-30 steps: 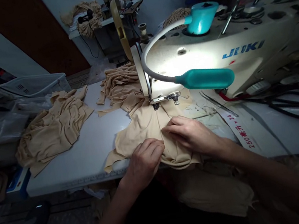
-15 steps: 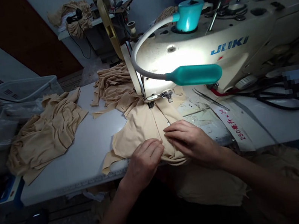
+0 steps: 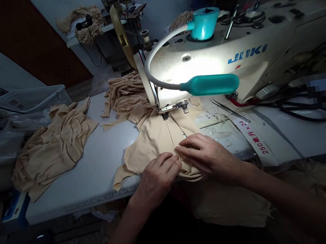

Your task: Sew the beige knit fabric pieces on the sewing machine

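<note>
On the table [image 3: 95,166], beige fabric [image 3: 153,140], under left hand [image 3: 156,179], right hand [image 3: 209,158]

fabric heap [image 3: 53,146] on the table [image 3: 81,177]; sewing machine [image 3: 190,63] to its right

left hand [image 3: 156,177]: bare | right hand [image 3: 209,159]: bare | forearms [image 3: 114,240]: uncovered | top [image 3: 167,242]: dark
</note>
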{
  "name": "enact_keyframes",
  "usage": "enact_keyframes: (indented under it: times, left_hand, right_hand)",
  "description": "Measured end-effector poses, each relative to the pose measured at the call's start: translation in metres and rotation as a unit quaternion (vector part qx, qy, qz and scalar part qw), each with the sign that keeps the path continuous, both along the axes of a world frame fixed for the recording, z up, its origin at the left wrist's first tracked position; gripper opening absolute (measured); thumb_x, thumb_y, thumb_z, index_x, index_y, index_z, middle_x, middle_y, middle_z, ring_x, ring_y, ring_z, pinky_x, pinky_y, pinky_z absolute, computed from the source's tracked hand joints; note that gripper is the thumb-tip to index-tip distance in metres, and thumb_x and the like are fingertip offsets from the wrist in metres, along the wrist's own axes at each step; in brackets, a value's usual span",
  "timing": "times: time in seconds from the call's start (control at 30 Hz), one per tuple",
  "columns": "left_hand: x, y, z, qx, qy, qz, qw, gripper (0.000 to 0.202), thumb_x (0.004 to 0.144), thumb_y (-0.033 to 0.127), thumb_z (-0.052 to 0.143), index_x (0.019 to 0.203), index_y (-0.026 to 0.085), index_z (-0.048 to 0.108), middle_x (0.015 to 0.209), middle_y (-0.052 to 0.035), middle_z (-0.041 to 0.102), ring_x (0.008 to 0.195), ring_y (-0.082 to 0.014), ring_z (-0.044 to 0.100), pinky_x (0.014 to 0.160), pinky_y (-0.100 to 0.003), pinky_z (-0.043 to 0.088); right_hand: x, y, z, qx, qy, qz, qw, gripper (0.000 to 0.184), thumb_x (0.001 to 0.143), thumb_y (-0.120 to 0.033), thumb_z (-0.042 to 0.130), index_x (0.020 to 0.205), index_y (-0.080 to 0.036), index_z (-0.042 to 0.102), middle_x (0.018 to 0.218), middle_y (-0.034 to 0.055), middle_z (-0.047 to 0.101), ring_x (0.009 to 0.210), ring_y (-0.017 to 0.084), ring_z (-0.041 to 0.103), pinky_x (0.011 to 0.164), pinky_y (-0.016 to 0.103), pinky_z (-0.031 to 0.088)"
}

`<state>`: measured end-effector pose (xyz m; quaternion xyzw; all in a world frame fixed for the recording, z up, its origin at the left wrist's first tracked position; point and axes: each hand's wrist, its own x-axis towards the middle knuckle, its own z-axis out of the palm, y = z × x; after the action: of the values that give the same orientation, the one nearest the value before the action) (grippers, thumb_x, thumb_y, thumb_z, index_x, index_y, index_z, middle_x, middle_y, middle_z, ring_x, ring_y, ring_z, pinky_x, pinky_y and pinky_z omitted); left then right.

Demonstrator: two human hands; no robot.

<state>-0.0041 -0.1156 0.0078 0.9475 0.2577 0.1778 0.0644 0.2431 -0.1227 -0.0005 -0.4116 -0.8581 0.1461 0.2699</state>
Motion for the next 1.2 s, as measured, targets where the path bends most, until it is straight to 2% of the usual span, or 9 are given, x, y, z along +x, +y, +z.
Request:
enact_keyframes:
  times: [0.17, 0.3, 0.4, 0.5, 0.63, 0.87, 0.97, 1.1, 1.2]
  left_hand:
    - [-0.002, 0.000, 0.008, -0.042, -0.017, -0.009, 0.999, 0.023, 0.100, 0.017, 0.061, 0.123, 0.016, 0.065, 0.125, -0.0126, 0.074, 0.130, -0.0309, 0.064, 0.104, -0.046, 0.060]
    - [-0.004, 0.014, 0.008, -0.108, -0.100, 0.008, 0.989, 0.030, 0.100, 0.030, 0.069, 0.127, 0.018, 0.065, 0.124, -0.0118, 0.075, 0.137, -0.0286, 0.062, 0.115, -0.044, 0.055]
    - [-0.002, 0.035, 0.001, -0.064, -0.119, 0.055, 0.989, 0.028, 0.108, 0.023, 0.055, 0.134, 0.017, 0.064, 0.136, -0.0132, 0.072, 0.138, -0.0245, 0.062, 0.118, -0.043, 0.053]
    - [0.004, 0.051, -0.005, -0.005, -0.046, 0.070, 0.996, 0.035, 0.109, 0.021, 0.050, 0.142, 0.016, 0.062, 0.145, -0.0144, 0.067, 0.138, -0.0265, 0.061, 0.115, -0.047, 0.055]
    - [0.009, 0.059, -0.008, 0.033, 0.018, 0.073, 0.997, 0.035, 0.107, 0.021, 0.053, 0.140, 0.015, 0.063, 0.142, -0.0156, 0.068, 0.130, -0.0290, 0.063, 0.106, -0.048, 0.056]
    - [0.002, 0.071, -0.012, 0.032, 0.040, 0.077, 0.996, 0.038, 0.108, 0.023, 0.051, 0.145, 0.017, 0.061, 0.150, -0.0126, 0.064, 0.139, -0.0310, 0.056, 0.110, -0.048, 0.051]
    - [0.000, 0.078, -0.009, 0.035, 0.041, 0.071, 0.996, 0.038, 0.109, 0.022, 0.051, 0.146, 0.018, 0.060, 0.150, -0.0115, 0.065, 0.143, -0.0320, 0.054, 0.110, -0.049, 0.052]
    - [0.004, 0.078, 0.001, 0.023, 0.029, 0.032, 0.999, 0.032, 0.105, 0.013, 0.052, 0.132, 0.016, 0.069, 0.135, -0.0111, 0.073, 0.136, -0.0288, 0.062, 0.114, -0.046, 0.053]
    - [0.007, 0.076, 0.003, 0.018, 0.033, 0.027, 0.999, 0.030, 0.102, 0.010, 0.051, 0.124, 0.015, 0.071, 0.132, -0.0125, 0.074, 0.129, -0.0277, 0.068, 0.114, -0.044, 0.055]
  right_hand:
    - [0.000, 0.000, 0.002, 0.024, -0.057, 0.029, 0.998, 0.029, 0.108, -0.028, 0.054, 0.133, -0.020, 0.068, 0.125, 0.0164, 0.068, 0.117, 0.030, 0.062, 0.098, 0.048, 0.056]
    - [0.002, -0.001, -0.005, 0.054, -0.065, 0.031, 0.996, 0.033, 0.107, -0.028, 0.056, 0.137, -0.017, 0.066, 0.134, 0.0185, 0.067, 0.125, 0.032, 0.061, 0.103, 0.050, 0.057]
    - [0.003, -0.003, -0.013, 0.083, -0.073, 0.028, 0.993, 0.036, 0.107, -0.027, 0.057, 0.141, -0.017, 0.065, 0.145, 0.0176, 0.065, 0.136, 0.034, 0.059, 0.109, 0.053, 0.056]
    - [0.002, -0.005, -0.018, 0.095, -0.077, 0.019, 0.992, 0.039, 0.106, -0.026, 0.058, 0.144, -0.018, 0.065, 0.150, 0.0149, 0.065, 0.142, 0.035, 0.057, 0.109, 0.054, 0.057]
    - [0.001, -0.006, -0.021, 0.089, -0.084, 0.010, 0.992, 0.041, 0.106, -0.026, 0.059, 0.146, -0.020, 0.064, 0.153, 0.0144, 0.063, 0.143, 0.035, 0.057, 0.107, 0.055, 0.058]
    - [-0.001, 0.002, -0.013, 0.070, -0.098, 0.002, 0.993, 0.041, 0.110, -0.030, 0.052, 0.147, -0.016, 0.063, 0.154, 0.0151, 0.062, 0.144, 0.036, 0.056, 0.108, 0.054, 0.054]
    - [-0.002, 0.012, -0.008, 0.057, -0.109, -0.001, 0.992, 0.042, 0.111, -0.032, 0.049, 0.148, -0.016, 0.062, 0.153, 0.0154, 0.063, 0.144, 0.035, 0.057, 0.108, 0.054, 0.053]
    - [-0.003, 0.025, -0.008, 0.060, -0.101, -0.012, 0.993, 0.043, 0.111, -0.032, 0.049, 0.149, -0.017, 0.062, 0.152, 0.0149, 0.064, 0.143, 0.034, 0.057, 0.110, 0.052, 0.050]
    - [-0.004, 0.033, -0.011, 0.060, -0.098, -0.027, 0.993, 0.044, 0.111, -0.031, 0.050, 0.151, -0.018, 0.060, 0.153, 0.0142, 0.063, 0.144, 0.033, 0.056, 0.112, 0.052, 0.048]
